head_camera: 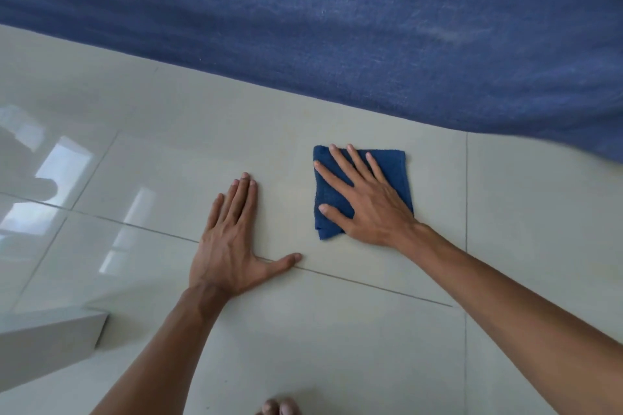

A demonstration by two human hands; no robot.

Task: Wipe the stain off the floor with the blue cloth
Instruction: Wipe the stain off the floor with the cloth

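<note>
A folded dark blue cloth (397,172) lies flat on the pale glossy tiled floor (337,330). My right hand (367,202) presses down on top of the cloth, palm flat and fingers spread. My left hand (232,242) rests flat on the bare tile to the left of the cloth, fingers together and thumb out along a grout line. A faint yellowish mark (286,158) shows on the tile between the two hands; I cannot tell if it is the stain.
A large blue fabric surface (337,27) fills the far side, its edge running diagonally just beyond the cloth. A white box-like corner (50,337) stands at the lower left. Toes (281,408) show at the bottom edge.
</note>
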